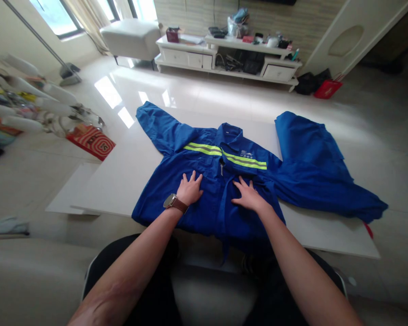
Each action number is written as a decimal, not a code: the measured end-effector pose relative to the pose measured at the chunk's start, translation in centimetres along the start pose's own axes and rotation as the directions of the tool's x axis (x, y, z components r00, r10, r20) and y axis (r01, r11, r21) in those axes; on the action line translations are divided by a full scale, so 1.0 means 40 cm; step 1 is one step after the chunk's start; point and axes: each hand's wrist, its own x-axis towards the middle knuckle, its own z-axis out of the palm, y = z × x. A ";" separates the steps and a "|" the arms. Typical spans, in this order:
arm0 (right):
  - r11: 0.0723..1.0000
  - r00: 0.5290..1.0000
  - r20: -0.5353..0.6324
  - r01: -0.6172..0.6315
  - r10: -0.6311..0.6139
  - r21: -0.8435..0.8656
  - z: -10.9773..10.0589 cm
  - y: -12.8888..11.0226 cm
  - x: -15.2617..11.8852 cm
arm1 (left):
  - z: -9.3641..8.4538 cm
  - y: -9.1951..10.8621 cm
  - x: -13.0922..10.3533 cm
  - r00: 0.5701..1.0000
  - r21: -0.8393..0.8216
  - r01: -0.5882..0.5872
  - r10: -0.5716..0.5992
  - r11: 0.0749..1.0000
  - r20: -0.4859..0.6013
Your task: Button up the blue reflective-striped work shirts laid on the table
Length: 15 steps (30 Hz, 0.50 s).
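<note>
A blue work jacket (177, 181) with yellow-and-grey reflective stripes lies front side up on a white table (122, 176), its collar pointing away from me. My left hand (190, 189), with a watch on its wrist, rests flat on one front panel, fingers spread. On the other panel lies my right hand (248, 194), also with spread fingers and holding nothing. Between the hands the front opening runs down, and a strip of the cloth hangs over the near edge. One sleeve reaches out to the upper left; the other stretches right, below a folded blue garment (308, 138).
Beyond the table stands a low white TV cabinet (187, 59) with assorted items on top. A grey stool (131, 36) is beside it. A red paper bag (91, 142) sits left of the table, another red bag (328, 88) at the back right. My legs are below the near edge.
</note>
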 end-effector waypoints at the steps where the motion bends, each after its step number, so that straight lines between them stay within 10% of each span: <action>1: 1.000 1.000 -0.003 -0.026 0.026 0.007 -0.001 -0.002 -0.005 | 0.001 0.005 -0.004 1.000 -0.015 0.007 -0.007 1.000 -0.004; 8: 0.997 0.992 0.099 -0.074 0.074 -0.005 0.005 0.004 -0.042 | 0.024 0.044 -0.043 0.976 0.021 -0.005 0.001 1.000 0.217; 15: 0.981 0.920 -0.347 -0.192 0.181 0.002 -0.027 0.031 -0.013 | 0.020 0.054 -0.035 0.973 0.041 0.012 -0.021 0.999 0.230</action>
